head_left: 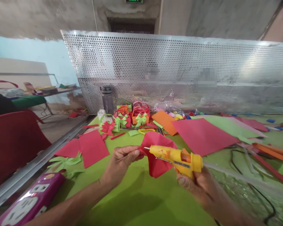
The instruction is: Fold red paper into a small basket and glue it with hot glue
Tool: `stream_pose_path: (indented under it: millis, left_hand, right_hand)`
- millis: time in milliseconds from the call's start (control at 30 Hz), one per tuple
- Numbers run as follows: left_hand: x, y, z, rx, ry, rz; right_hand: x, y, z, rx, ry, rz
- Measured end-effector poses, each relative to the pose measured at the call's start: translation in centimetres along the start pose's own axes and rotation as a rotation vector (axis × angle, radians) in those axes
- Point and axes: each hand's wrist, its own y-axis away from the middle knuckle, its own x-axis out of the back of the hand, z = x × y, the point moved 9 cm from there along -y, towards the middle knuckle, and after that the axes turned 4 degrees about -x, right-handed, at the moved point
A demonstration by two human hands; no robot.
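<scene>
My left hand (124, 161) pinches the left edge of a red sheet of craft foam or felt (159, 164), which hangs in folds above the green table. In my right hand (201, 188) is a yellow hot glue gun (176, 157), gripped by its handle. Its metal nozzle points left and meets the red piece right beside my left fingertips. The glue gun covers part of the red piece. Whether glue is coming out is too small to tell.
Small red, orange and green bags (141, 113) with bows stand at the back beside a grey bottle (107, 100). Red sheets (94, 147) lie left, more sheets (202, 136) right. A purple box (33, 201) is front left; a black cord (257, 188) runs along the right.
</scene>
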Motion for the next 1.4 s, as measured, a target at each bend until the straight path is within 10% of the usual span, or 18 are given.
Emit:
stream_pose_path:
  millis: [467, 1400]
  left_hand:
    - [-0.9, 0.3, 0.1, 0.066, 0.099, 0.01]
    - [0.2, -0.1, 0.6, 0.037, 0.035, 0.078]
  right_hand:
    - [-1.5, 1.1, -5.0, 0.588, 0.524, 0.138]
    - [0.0, 1.8, -5.1, 0.541, 0.629, 0.214]
